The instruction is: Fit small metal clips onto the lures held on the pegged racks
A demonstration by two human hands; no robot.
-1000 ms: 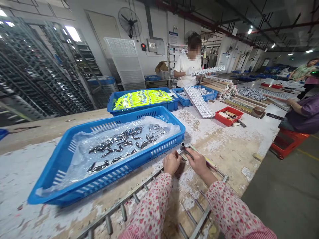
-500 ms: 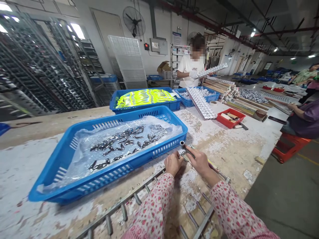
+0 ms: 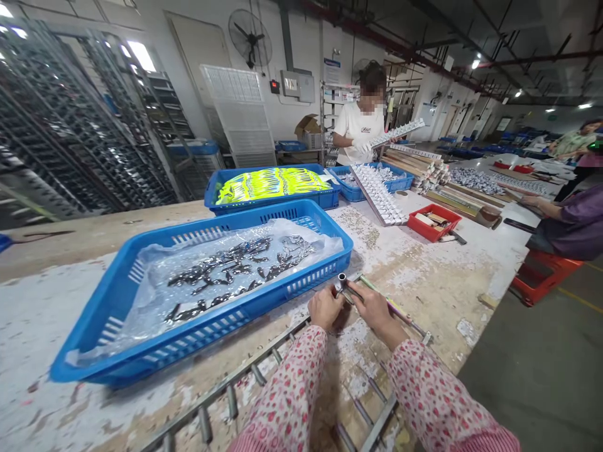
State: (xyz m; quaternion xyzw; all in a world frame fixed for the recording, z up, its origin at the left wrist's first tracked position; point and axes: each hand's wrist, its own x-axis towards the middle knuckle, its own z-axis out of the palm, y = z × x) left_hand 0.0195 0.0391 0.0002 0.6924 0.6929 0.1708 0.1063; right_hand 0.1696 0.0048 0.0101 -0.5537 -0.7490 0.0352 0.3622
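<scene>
Both of my hands are together over the table, close to the near right corner of the large blue basket (image 3: 226, 326). Between them is a small metal piece with a round hollow end (image 3: 342, 278) pointing up. My left hand (image 3: 326, 307) is closed, its fingertips pinching at the left side of this piece. My right hand (image 3: 374, 309) grips it from the right, index finger laid along it. The fingers hide its lower part. A metal rack bar with stub pegs (image 3: 230, 402) lies beneath my left forearm. Another pegged bar (image 3: 379, 424) lies between my forearms.
Dark shiny metal parts (image 3: 226, 263) lie on plastic film inside the blue basket. Behind it stands a blue tray (image 3: 277, 204) with yellow packets. A red bin (image 3: 433, 225) and a rack of white parts (image 3: 379, 194) are further right. A co-worker (image 3: 365, 129) stands across the table.
The hollow end has dropped slightly and now sits closer to my left fingertips. My right hand has shifted a little left, its fingers nearer my left hand. The view has moved slightly.
</scene>
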